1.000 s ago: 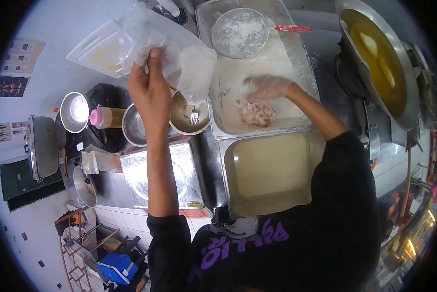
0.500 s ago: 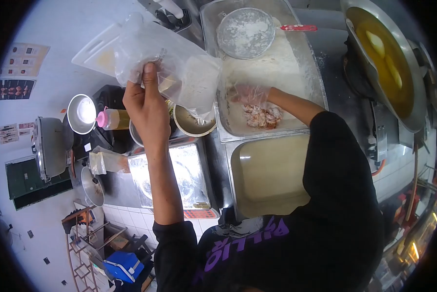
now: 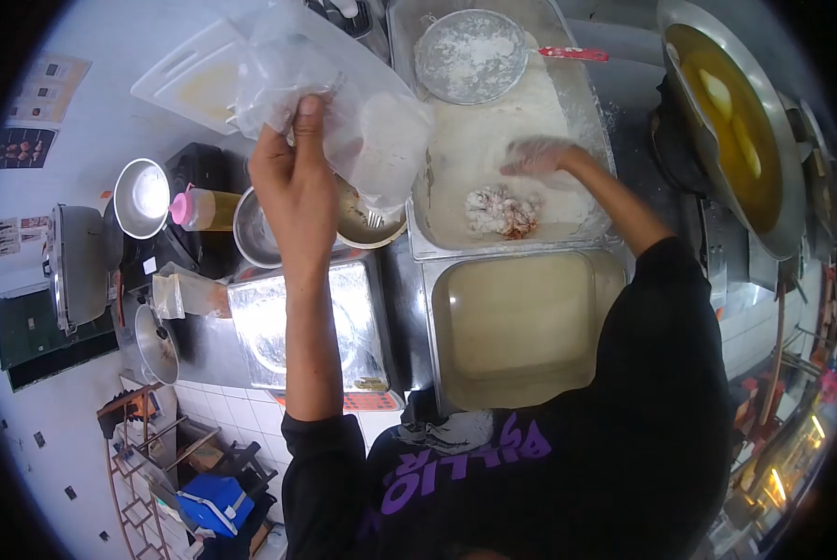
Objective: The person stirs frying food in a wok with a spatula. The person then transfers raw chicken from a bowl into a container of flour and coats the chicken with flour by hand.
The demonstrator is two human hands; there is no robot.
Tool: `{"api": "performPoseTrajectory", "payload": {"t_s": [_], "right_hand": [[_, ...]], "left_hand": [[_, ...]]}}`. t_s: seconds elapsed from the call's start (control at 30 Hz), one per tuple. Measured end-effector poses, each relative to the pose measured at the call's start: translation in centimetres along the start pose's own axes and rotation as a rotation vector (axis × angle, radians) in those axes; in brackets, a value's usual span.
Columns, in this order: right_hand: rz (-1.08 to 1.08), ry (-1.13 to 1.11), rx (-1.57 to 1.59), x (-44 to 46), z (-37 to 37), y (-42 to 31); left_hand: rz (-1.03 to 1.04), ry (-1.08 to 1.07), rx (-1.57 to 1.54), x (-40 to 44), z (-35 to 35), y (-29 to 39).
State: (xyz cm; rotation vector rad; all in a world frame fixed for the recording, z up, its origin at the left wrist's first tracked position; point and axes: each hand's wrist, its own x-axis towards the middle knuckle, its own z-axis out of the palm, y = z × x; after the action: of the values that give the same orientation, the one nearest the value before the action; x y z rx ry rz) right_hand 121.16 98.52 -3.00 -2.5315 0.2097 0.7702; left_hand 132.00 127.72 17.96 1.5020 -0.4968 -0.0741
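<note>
The left hand (image 3: 295, 187) pinches 1 clear plastic bag (image 3: 372, 131) partly hiding 1 fork (image 3: 374, 220), while the right hand (image 3: 538, 157), too blurred to tell whether it grips anything, is over flour (image 3: 484, 135) in 1 tray (image 3: 507, 250), near 1 floury clump (image 3: 501, 211), with 2 pale pieces (image 3: 719, 93) in oil (image 3: 756, 201).

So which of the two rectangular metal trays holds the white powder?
The farther tray, where the red-handled sieve and right hand are; the nearer tray holds cloudy, pale liquid.
</note>
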Motion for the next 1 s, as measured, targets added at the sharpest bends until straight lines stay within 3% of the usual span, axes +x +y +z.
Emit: {"api": "performPoseTrajectory", "payload": {"t_s": [0.13,0.33,0.4,0.43,0.47,0.53,0.6,0.73,0.8,0.83,0.9,0.97,1.0], "right_hand": [[-0.193,-0.184,-0.022,1.1,4.9,-3.7],[-0.128,-0.049,0.249,-4.8,0.9,-9.2],[-0.086,0.082,0.753,-7.8,-1.0,-9.0],[-0.078,0.087,0.744,-7.3,0.3,-7.5],[-0.208,0.141,1.206,-5.7,2.8,-5.4],[-0.352,0.207,1.658,-5.6,3.2,-5.5],[-0.439,0.045,2.308,-7.0,1.8,-9.7],[-0.438,0.262,2.296,-6.4,2.7,-8.8],[-0.148,0.664,1.966,-5.2,4.7,-4.7],[0.039,0.771,1.836,-6.4,4.5,-4.3],[0.182,0.916,1.647,-9.6,2.5,-4.7],[0.145,0.952,1.585,-11.4,1.0,-4.3],[0.062,1.067,1.375,-12.2,0.6,-3.7]], "left_hand": [[0.017,-0.021,0.086,-0.3,0.8,-0.1],[0.02,-0.08,-0.017,-1.1,3.0,-1.8],[-0.029,-0.124,-0.075,-1.4,4.0,-2.6],[-0.026,-0.124,-0.087,-1.9,4.8,-3.1],[-0.114,-0.123,-0.187,-2.3,5.8,-3.4],[-0.207,-0.132,-0.34,-3.2,7.4,-4.4],[-0.268,-0.143,-0.389,-4.1,8.3,-4.9],[-0.357,-0.224,-0.429,-5.5,6.6,-5.4],[-0.357,-0.271,-0.394,-5.3,5.1,-6.3],[-0.36,-0.263,-0.538,-5.2,4.4,-7.1],[-0.359,-0.239,-0.685,-5.1,3.7,-8.7],[-0.537,-0.029,-0.896,-4.7,3.7,-10.2],[-0.535,-0.016,-0.908,-4.5,3.9,-10.5]]}}
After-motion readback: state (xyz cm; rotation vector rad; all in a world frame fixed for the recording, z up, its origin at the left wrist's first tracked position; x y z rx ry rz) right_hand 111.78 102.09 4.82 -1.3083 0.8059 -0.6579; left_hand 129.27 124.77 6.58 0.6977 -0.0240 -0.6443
